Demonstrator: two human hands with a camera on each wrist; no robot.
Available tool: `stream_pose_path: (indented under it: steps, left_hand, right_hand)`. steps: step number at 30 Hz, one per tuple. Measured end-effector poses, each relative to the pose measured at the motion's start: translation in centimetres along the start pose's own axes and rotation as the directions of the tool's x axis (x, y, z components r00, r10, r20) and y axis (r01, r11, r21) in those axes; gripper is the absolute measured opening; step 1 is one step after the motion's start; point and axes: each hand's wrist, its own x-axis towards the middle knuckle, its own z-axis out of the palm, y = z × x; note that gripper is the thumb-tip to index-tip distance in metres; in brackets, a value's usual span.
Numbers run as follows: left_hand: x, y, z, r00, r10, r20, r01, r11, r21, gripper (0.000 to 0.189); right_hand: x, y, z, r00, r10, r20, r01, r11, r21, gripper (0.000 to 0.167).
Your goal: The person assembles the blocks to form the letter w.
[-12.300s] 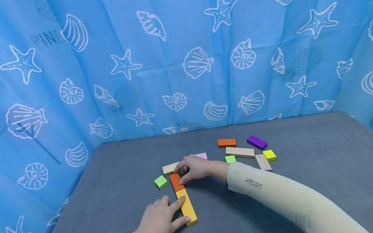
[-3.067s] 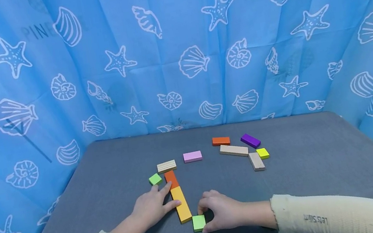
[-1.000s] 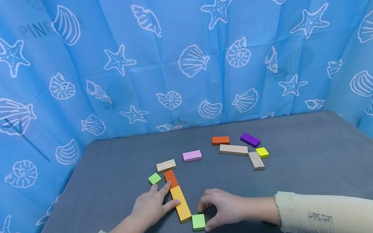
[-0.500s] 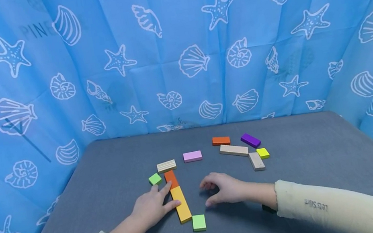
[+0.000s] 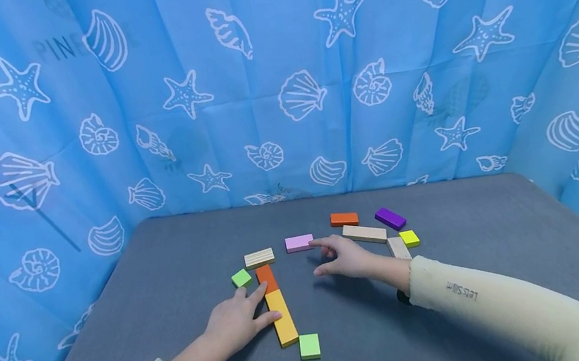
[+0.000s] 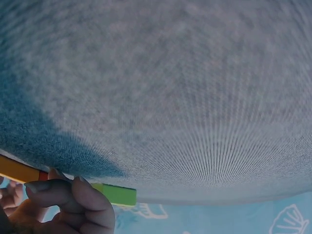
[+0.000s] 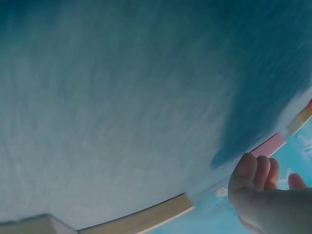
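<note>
In the head view my left hand [image 5: 235,325] rests beside a row of two blocks lying end to end. Its index finger touches the orange block [image 5: 267,277] and its thumb lies on the longer yellow-orange block [image 5: 281,317]. A light green square block [image 5: 309,346] sits at the near right corner of that row. My right hand [image 5: 351,257] holds nothing; its extended index fingertip is right at the end of a pink block [image 5: 298,243]. The right wrist view also shows the pink block [image 7: 269,145] just past the fingers.
A ridged wooden block [image 5: 259,258] and another green block [image 5: 241,278] lie near the row's far end. Behind my right hand are a red-orange block [image 5: 344,219], plain wooden blocks [image 5: 364,233], a purple block [image 5: 390,219] and a bright yellow block [image 5: 409,238].
Earlier the green square block went from the right group to the near end of the row. My right hand has since let go of it and moved away to the pink block. My left hand stays put.
</note>
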Motion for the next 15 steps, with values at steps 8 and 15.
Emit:
stream_pose_path:
  steps: [8,15]
  left_hand:
    - [0.0,0.0,0.0,1.0,0.002,-0.006,-0.002,1.0,-0.001,0.075]
    - [0.0,0.0,0.1,1.0,0.01,-0.008,-0.01,1.0,0.004,0.075]
  right_hand:
    - [2.2,0.8,-0.9,0.996,0.086,-0.03,-0.084,0.995,0.054,0.064]
    - [3.7,1.1,-1.1,0.987,0.163,-0.013,-0.162,0.985,0.056,0.066]
